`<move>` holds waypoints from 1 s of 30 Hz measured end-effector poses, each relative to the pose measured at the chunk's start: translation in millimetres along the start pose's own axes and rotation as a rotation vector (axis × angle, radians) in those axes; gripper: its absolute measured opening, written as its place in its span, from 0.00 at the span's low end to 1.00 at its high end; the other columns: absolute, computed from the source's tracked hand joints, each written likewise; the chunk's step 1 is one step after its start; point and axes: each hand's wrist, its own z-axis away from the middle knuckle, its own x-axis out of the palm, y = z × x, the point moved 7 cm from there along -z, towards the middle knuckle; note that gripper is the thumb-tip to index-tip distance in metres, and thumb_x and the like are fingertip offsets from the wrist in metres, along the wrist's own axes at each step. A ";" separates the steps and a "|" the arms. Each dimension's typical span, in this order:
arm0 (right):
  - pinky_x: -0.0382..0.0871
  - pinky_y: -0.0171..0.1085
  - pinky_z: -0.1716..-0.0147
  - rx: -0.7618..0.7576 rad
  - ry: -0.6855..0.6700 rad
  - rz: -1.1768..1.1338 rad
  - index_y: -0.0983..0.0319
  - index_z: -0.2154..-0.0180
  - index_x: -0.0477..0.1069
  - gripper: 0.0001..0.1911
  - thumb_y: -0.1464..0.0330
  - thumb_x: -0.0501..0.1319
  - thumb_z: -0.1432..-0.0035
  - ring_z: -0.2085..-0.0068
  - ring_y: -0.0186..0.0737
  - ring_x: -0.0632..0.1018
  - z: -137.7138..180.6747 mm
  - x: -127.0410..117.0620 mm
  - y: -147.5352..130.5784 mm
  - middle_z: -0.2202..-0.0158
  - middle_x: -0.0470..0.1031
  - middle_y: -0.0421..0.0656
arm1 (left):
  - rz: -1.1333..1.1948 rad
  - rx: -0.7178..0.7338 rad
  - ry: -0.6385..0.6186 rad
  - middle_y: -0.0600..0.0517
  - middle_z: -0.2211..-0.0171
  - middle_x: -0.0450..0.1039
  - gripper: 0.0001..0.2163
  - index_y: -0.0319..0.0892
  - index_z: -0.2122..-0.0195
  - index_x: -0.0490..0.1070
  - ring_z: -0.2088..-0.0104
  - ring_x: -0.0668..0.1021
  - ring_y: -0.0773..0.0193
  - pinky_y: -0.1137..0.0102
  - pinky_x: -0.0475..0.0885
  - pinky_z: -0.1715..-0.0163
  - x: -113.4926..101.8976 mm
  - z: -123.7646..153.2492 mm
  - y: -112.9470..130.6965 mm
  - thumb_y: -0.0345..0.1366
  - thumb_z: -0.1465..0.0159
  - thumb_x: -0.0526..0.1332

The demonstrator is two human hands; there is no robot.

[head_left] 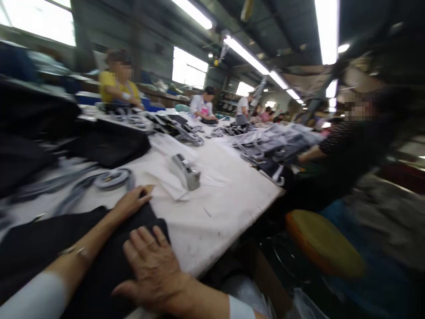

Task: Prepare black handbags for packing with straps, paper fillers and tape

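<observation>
My right hand [154, 268] lies flat on a dark piece of fabric [99, 266], its fingers stretched and the thumb spread to the left. Beyond it, at the fabric's far edge, my left hand [131, 204] is closed around a small tan piece [148, 189], too blurred to name. Just behind the left hand rests a coil of grey strap [113, 179]. A grey tape dispenser [186, 172] stands on the white table [219, 208], ahead and to the right of my hands.
More black fabric [106, 141] is heaped at the left. Grey straps and dark pieces [265, 146] cover the table's far right side, where a person in dark clothes [345, 150] works. A yellow stool [323, 241] stands beyond the table edge. A person in yellow [113, 86] is across the table.
</observation>
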 end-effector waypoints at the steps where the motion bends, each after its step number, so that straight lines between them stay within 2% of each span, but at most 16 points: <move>1: 0.46 0.49 0.34 -0.021 0.023 0.015 0.64 0.35 0.52 0.36 0.50 0.49 0.35 0.32 0.46 0.53 0.1 3.5 0.4 0.33 0.54 0.48 | -0.007 -0.005 -0.012 0.50 0.63 0.76 0.09 0.37 0.62 0.67 0.62 0.75 0.61 0.70 0.68 0.59 -1.2 0.7 -1.5 0.37 0.36 0.53; 3: 0.47 0.52 0.34 -0.048 0.061 0.055 0.64 0.34 0.50 0.35 0.51 0.50 0.35 0.32 0.46 0.52 -1.1 12.4 3.1 0.33 0.52 0.48 | -0.028 -0.051 0.011 0.46 0.55 0.75 0.13 0.36 0.55 0.68 0.56 0.75 0.60 0.71 0.68 0.54 -12.5 4.0 -17.4 0.39 0.37 0.55; 5: 0.48 0.53 0.35 -0.077 0.085 0.088 0.64 0.34 0.50 0.35 0.54 0.53 0.36 0.32 0.48 0.51 -2.2 20.9 5.1 0.32 0.51 0.49 | -0.058 -0.077 0.042 0.46 0.48 0.71 0.17 0.38 0.49 0.66 0.49 0.73 0.59 0.70 0.65 0.48 -32.6 20.8 -37.8 0.41 0.36 0.56; 9: 0.47 0.53 0.35 -0.124 0.099 0.130 0.64 0.34 0.51 0.33 0.58 0.54 0.36 0.32 0.49 0.52 -0.8 27.6 9.6 0.32 0.51 0.49 | -0.212 -0.053 0.032 0.46 0.43 0.67 0.18 0.43 0.46 0.67 0.42 0.67 0.55 0.63 0.59 0.41 -68.0 99.6 -58.9 0.40 0.37 0.59; 12: 0.47 0.53 0.35 -0.170 0.113 0.161 0.64 0.35 0.52 0.33 0.57 0.54 0.36 0.33 0.50 0.54 0.6 26.8 15.3 0.33 0.53 0.49 | -0.390 -0.089 -0.016 0.45 0.39 0.62 0.20 0.45 0.43 0.66 0.37 0.62 0.50 0.52 0.55 0.39 -68.1 158.6 -67.6 0.44 0.35 0.57; 14: 0.48 0.53 0.35 -0.216 0.113 0.175 0.65 0.35 0.52 0.33 0.56 0.54 0.36 0.33 0.51 0.55 0.6 25.6 19.4 0.33 0.54 0.51 | -0.453 -0.141 -0.017 0.45 0.37 0.60 0.20 0.47 0.43 0.66 0.36 0.60 0.49 0.48 0.53 0.39 -59.0 180.7 -72.6 0.46 0.34 0.56; 18: 0.52 0.53 0.37 -0.244 0.097 0.119 0.65 0.37 0.58 0.30 0.55 0.53 0.35 0.35 0.51 0.61 -15.1 18.1 24.7 0.36 0.60 0.51 | -0.454 -0.155 0.038 0.49 0.37 0.60 0.18 0.51 0.45 0.67 0.36 0.61 0.51 0.49 0.53 0.39 -42.0 186.3 -75.0 0.48 0.33 0.55; 22: 0.53 0.51 0.37 -0.168 0.041 -0.063 0.65 0.41 0.64 0.26 0.56 0.49 0.33 0.36 0.48 0.63 -66.1 16.0 9.5 0.39 0.65 0.50 | -0.403 -0.162 0.046 0.50 0.37 0.61 0.17 0.51 0.47 0.69 0.37 0.61 0.51 0.49 0.54 0.39 -41.7 180.2 -78.6 0.48 0.34 0.55; 27: 0.53 0.49 0.37 -0.135 -0.154 -0.316 0.63 0.42 0.66 0.24 0.58 0.50 0.33 0.37 0.46 0.63 -136.5 46.9 -20.0 0.40 0.66 0.49 | -0.312 -0.190 0.017 0.46 0.38 0.62 0.18 0.47 0.43 0.65 0.37 0.63 0.53 0.48 0.55 0.38 -47.8 184.5 -83.9 0.42 0.34 0.57; 30: 0.52 0.49 0.36 -0.121 -0.201 -0.341 0.64 0.43 0.67 0.24 0.57 0.51 0.33 0.36 0.47 0.63 -153.9 67.0 -18.9 0.40 0.66 0.51 | -0.277 -0.192 0.039 0.45 0.40 0.64 0.17 0.44 0.45 0.67 0.39 0.66 0.55 0.52 0.58 0.38 -54.1 188.0 -87.6 0.36 0.36 0.59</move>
